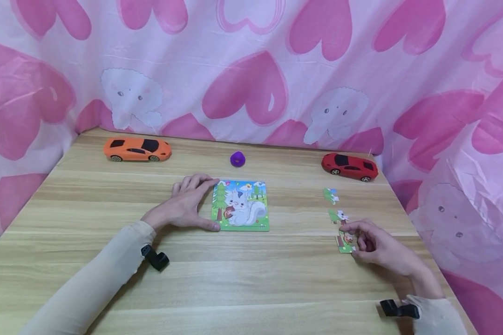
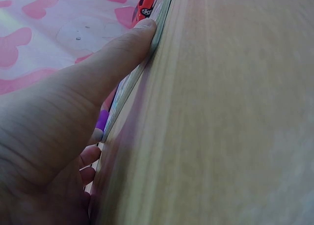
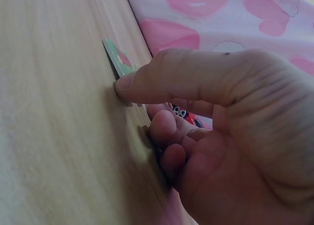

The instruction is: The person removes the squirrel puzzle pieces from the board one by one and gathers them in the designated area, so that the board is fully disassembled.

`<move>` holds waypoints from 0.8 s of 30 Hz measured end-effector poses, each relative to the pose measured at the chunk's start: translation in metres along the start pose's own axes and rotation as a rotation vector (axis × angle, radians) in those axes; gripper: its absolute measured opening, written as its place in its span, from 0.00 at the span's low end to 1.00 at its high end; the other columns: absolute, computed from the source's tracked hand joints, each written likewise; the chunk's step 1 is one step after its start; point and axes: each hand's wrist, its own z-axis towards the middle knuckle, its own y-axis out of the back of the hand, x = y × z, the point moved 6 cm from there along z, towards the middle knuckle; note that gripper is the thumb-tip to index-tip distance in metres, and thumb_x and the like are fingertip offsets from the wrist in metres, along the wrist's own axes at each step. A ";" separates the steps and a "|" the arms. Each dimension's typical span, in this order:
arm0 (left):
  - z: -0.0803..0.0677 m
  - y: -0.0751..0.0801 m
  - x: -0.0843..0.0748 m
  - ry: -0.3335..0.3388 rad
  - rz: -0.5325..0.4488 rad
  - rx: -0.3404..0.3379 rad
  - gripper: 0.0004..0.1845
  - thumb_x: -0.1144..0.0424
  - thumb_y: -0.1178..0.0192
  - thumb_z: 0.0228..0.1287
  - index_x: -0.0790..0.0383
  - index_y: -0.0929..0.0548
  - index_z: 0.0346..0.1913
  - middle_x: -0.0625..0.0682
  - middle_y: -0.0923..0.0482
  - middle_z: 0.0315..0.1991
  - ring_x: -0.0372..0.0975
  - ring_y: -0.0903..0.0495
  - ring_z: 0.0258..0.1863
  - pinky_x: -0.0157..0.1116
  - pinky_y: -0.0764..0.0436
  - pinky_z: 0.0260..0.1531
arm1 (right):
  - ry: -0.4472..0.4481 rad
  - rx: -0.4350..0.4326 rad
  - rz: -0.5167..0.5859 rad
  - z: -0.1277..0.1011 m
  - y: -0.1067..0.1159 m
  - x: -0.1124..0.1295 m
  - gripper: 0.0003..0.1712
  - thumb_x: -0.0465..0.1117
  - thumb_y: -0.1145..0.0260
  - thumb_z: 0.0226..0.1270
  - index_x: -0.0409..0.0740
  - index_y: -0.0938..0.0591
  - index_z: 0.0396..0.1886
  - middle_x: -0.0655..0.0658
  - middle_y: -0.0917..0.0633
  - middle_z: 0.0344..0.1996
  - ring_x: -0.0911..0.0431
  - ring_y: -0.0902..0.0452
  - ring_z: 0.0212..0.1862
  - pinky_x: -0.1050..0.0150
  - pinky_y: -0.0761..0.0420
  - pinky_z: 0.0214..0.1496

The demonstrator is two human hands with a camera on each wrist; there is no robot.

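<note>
Puzzle piece [image 1: 345,244], flat green cardboard, is being pinched by the right hand [image 1: 377,249]; the flattened left hand [image 1: 184,207] should be bracing the colourful squirrel puzzle board [image 1: 241,206].

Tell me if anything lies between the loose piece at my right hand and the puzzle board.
Nothing visible does. Bare table runs from the loose piece under the right hand to the puzzle board, which the left hand touches.

Orange car [image 1: 136,149], red car [image 1: 350,166]

Two toy cars, orange [image 1: 137,149] and red [image 1: 350,166]; three loose pieces [image 1: 330,195] [image 1: 337,216] [image 1: 344,243]; one puzzle board [image 1: 241,206]; one purple ring [image 1: 237,159].
</note>
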 end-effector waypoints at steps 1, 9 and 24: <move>0.000 0.000 0.000 0.000 -0.001 0.000 0.75 0.22 0.18 0.44 0.53 0.42 0.90 0.58 0.45 0.85 0.56 0.45 0.79 0.55 0.42 0.64 | -0.001 0.000 -0.005 0.000 0.000 0.000 0.36 0.27 0.20 0.65 0.43 0.19 0.72 0.42 0.26 0.38 0.50 0.29 0.35 0.61 0.27 0.33; -0.001 0.000 -0.001 0.003 -0.006 0.002 0.75 0.24 0.17 0.44 0.54 0.42 0.90 0.58 0.45 0.85 0.57 0.46 0.79 0.55 0.42 0.65 | -0.005 -0.005 -0.009 -0.002 -0.001 0.001 0.36 0.27 0.20 0.67 0.44 0.20 0.73 0.42 0.26 0.38 0.49 0.29 0.36 0.60 0.28 0.34; 0.000 0.000 -0.002 0.001 -0.010 0.003 0.74 0.25 0.17 0.45 0.54 0.42 0.90 0.58 0.46 0.85 0.57 0.46 0.79 0.56 0.42 0.65 | -0.064 0.010 0.070 -0.001 0.001 -0.003 0.35 0.28 0.22 0.69 0.41 0.21 0.74 0.39 0.24 0.41 0.50 0.27 0.38 0.61 0.26 0.35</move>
